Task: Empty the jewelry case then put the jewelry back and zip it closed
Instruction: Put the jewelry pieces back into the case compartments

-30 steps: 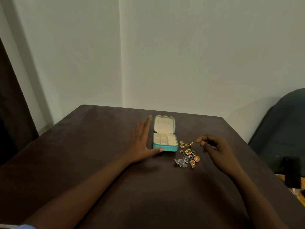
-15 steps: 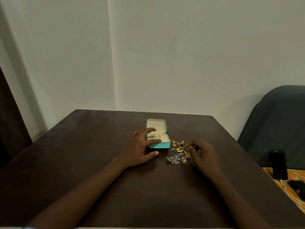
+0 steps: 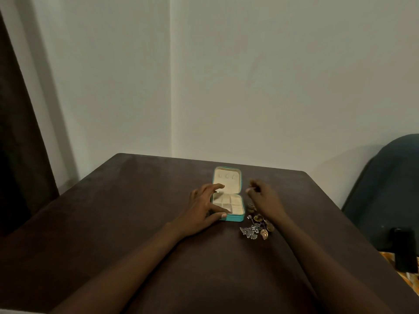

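Note:
The small teal jewelry case (image 3: pixel 235 217) lies open on the dark table (image 3: pixel 136 211), its cream lid (image 3: pixel 227 179) flat behind the divided tray. All the compartments I can see hold nothing. My left hand (image 3: pixel 201 211) grips the case's left side, thumb on the front wall and fingers curled over the tray. A pile of gold and silver jewelry (image 3: pixel 256 228) sits just right of the case. My right hand (image 3: pixel 265 200) hovers above the pile beside the case, fingertips pinched on a small piece too blurred to identify.
A dark blue chair (image 3: pixel 390 189) stands past the table's right edge, with a black upright object (image 3: pixel 405 250) in front of it. White walls meet in a corner behind the table. A dark curtain (image 3: pixel 18 155) hangs at the left.
My left hand went from lying flat beside the case to gripping its left side. My right hand dipped into the jewelry pile, then rose toward the case with fingertips pinched.

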